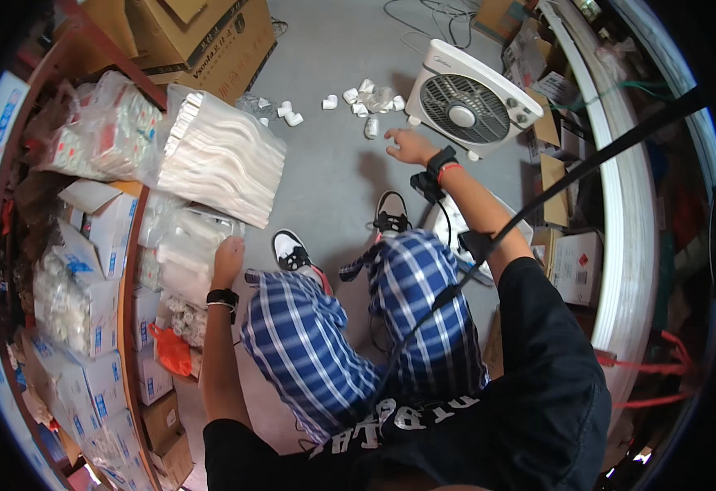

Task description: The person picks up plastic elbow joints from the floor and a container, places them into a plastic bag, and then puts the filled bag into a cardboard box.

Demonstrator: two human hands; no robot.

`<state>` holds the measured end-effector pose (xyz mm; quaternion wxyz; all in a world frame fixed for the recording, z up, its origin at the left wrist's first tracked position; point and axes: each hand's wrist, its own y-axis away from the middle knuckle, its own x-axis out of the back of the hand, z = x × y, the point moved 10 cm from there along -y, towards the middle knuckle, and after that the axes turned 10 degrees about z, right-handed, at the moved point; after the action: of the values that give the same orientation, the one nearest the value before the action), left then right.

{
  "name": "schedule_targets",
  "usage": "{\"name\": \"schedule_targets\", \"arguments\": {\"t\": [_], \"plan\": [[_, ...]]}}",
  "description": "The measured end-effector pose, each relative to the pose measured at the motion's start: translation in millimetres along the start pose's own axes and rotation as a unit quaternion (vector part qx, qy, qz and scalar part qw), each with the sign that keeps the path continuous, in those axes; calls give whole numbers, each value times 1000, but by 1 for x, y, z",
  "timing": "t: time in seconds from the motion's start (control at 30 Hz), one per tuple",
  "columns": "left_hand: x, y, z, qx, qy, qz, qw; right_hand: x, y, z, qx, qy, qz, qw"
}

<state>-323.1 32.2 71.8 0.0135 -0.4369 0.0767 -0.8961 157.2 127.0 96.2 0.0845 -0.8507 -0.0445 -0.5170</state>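
My right hand point(410, 147) reaches forward above the grey floor, fingers apart and nothing in them. Just beyond its fingertips, a white plastic pipe fitting point(371, 127) stands by itself. Several more fittings, one of them a white elbow point(350, 96), lie around a crumpled clear plastic bag point(381, 98). Farther left are another elbow fitting point(330, 102) and a pair of fittings point(294, 118) beside a second clear bag point(255, 105). At the left shelf, my left hand point(229, 261) is against or close to plastic-wrapped packs point(189, 251); its fingers are hidden.
A white box fan point(461, 115) stands right of the fittings. A bagged stack of long white strips point(223, 156) juts from the left shelf point(126, 319). Large cardboard boxes point(210, 55) stand at the far left, cables point(437, 15) at the back. A black cable point(542, 199) crosses my right arm.
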Motion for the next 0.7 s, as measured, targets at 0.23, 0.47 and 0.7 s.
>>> {"name": "schedule_targets", "arguments": {"t": [0.23,0.47,0.7], "plan": [[-87,-32,59,-64,86,-39,994,-32,-124,131,-98,100,68,988],[-124,5,2,84,44,-96,991,-89,-196,179,-259,69,-27,963],[-127,54,-13,242,56,-40,968,-150,-236,263,-246,65,23,967]]}}
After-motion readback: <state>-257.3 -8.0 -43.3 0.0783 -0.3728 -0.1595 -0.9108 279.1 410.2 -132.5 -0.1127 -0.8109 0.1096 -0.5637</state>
